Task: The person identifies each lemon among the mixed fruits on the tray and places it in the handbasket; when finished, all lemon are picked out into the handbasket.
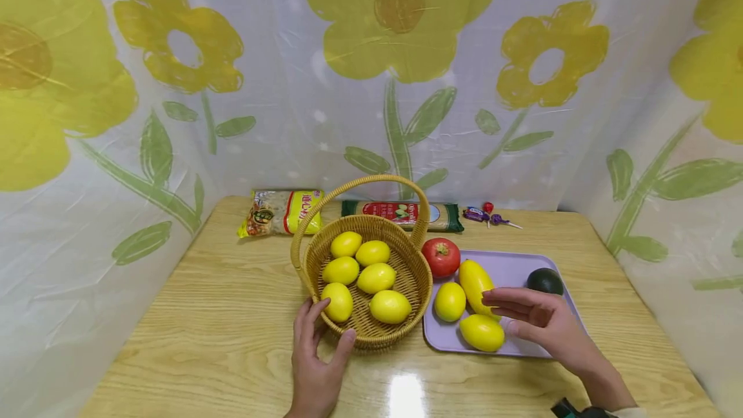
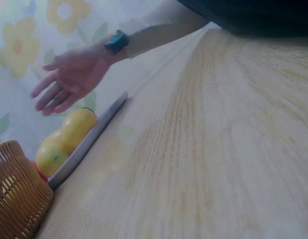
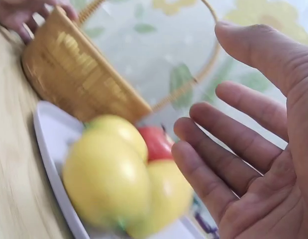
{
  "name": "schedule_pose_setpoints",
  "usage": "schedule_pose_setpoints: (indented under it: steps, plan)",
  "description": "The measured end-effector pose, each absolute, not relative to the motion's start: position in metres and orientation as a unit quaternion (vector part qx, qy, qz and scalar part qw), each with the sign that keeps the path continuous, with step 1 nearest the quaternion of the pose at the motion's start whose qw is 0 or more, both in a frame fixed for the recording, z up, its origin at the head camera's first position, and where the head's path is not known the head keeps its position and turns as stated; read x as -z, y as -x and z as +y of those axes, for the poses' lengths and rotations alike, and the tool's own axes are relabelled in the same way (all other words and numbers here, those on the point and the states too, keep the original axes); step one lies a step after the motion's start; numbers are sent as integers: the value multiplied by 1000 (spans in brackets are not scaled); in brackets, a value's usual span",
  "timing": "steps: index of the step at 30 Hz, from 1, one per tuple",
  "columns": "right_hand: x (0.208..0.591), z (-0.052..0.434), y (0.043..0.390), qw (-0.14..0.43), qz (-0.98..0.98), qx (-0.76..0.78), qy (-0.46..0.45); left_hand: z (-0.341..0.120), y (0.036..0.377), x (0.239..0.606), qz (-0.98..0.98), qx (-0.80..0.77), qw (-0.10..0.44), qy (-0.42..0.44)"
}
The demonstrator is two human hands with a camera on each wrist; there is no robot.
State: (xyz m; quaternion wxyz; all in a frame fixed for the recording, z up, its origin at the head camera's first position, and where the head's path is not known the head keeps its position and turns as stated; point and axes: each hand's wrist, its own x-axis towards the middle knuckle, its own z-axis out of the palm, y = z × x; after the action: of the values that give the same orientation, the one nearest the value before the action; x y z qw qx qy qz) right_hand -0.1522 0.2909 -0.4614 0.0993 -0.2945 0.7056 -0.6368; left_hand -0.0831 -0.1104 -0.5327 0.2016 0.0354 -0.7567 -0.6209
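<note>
A woven basket with a hoop handle holds several yellow lemons. My left hand grips its near wall, fingers over the rim and thumb on the outside. To the right, a lilac tray carries three yellow fruits, a red tomato and a dark avocado. My right hand hovers just above the tray's fruits, fingers spread, holding nothing. The right wrist view shows that palm beside blurred lemons and the basket. In the left wrist view, the right hand hangs over the tray.
Two noodle packets and some wrapped sweets lie along the back of the wooden table. Flower-printed plastic sheeting walls the table at the back and both sides.
</note>
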Motion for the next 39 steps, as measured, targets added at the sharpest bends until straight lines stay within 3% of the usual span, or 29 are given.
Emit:
schedule_pose_setpoints:
  steps: [8, 15, 24, 32, 39]
  plan:
    - [478, 317, 140, 101, 739, 618, 249, -110, 83, 530, -757, 621, 198, -37]
    - [499, 301, 142, 122, 765, 591, 224, -110, 83, 531, -757, 622, 198, -36]
    - [506, 286, 142, 102, 805, 555, 182, -110, 84, 533, -757, 621, 204, -32]
    - [490, 283, 144, 53, 791, 569, 218, -111, 85, 533, -754, 621, 211, -25]
    - [451, 244, 161, 62, 780, 546, 300, -110, 84, 534, -755, 619, 216, -19]
